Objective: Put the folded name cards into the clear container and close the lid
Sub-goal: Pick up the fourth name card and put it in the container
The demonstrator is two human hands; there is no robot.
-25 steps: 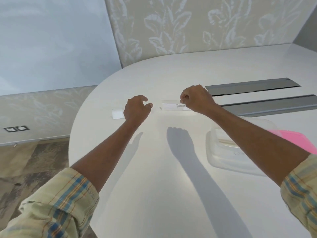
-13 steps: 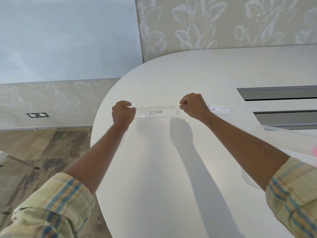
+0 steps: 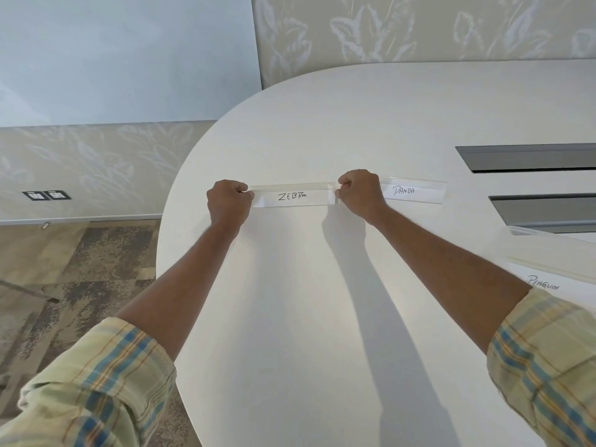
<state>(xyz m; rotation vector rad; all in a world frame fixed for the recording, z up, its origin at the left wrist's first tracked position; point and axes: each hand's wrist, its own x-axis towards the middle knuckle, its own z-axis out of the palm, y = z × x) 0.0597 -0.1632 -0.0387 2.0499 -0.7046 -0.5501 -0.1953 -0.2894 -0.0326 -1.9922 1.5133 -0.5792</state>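
At the near bottom corners, two rolled plaid sleeves in pale yellow and blue are cut off by the frame, one on each forearm. The white rounded tabletop (image 3: 290, 317) between the forearms is bare, crossed only by the arms' shadows; its curved edge runs close on the left, with patterned carpet below.

At the right edge a clear plastic container (image 3: 554, 243) is mostly out of frame; only a stretch of its rim and wall shows, and I cannot tell whether a lid is there. Inside or against it lies a white folded name card lettered PENGUIN (image 3: 545, 282), partly hidden by the right forearm and the frame edge.

Farther out, the left hand (image 3: 229, 201) and the right hand (image 3: 359, 191) are both curled tight, each pinching one end of a white folded name card lettered ZEBRA (image 3: 292, 195), which lies near the tabletop's left edge. Its ends are covered by the fingers. Just beyond the right hand sits a third white folded name card lettered PANDA (image 3: 414, 191), its left end hidden behind that hand.

That makes three cards counted. To the right, two grey recessed slots (image 3: 529, 158) are cut off by the frame. The far tabletop is open up to the leaf-patterned wall.
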